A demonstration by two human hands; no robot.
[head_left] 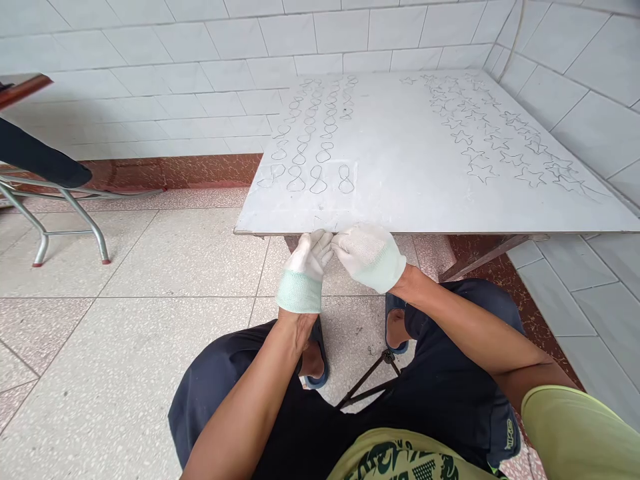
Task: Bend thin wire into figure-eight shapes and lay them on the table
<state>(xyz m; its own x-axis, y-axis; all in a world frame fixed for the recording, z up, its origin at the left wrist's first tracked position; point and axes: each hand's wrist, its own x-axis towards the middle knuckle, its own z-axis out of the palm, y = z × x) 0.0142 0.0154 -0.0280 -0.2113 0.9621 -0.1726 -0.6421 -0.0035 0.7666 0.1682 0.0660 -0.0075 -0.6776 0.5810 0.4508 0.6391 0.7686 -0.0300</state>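
Observation:
My left hand (311, 257), in a white glove with a mint cuff, is at the near edge of a white board (400, 193). Its fingers are closed in a pinch. Right beside it my right hand (367, 253), gloved the same way, is closed with its fingertips almost touching the left ones. A thin bent wire (320, 221) shows faintly just above the fingertips and both hands grip it; its lower part is hidden. Beyond the hands lie rows of figure-eight wire shapes (317, 180) on the left. Many star-shaped wires (500, 143) lie spread on the right.
The board rests on wooden legs (475, 259). White tiled walls (340, 33) stand behind it and on the right. At the far left are a metal-legged stool (70, 200), a person's dark trouser leg (40, 153) and a brown tabletop corner (25, 87). Between my feet stands a dark folding frame (367, 380).

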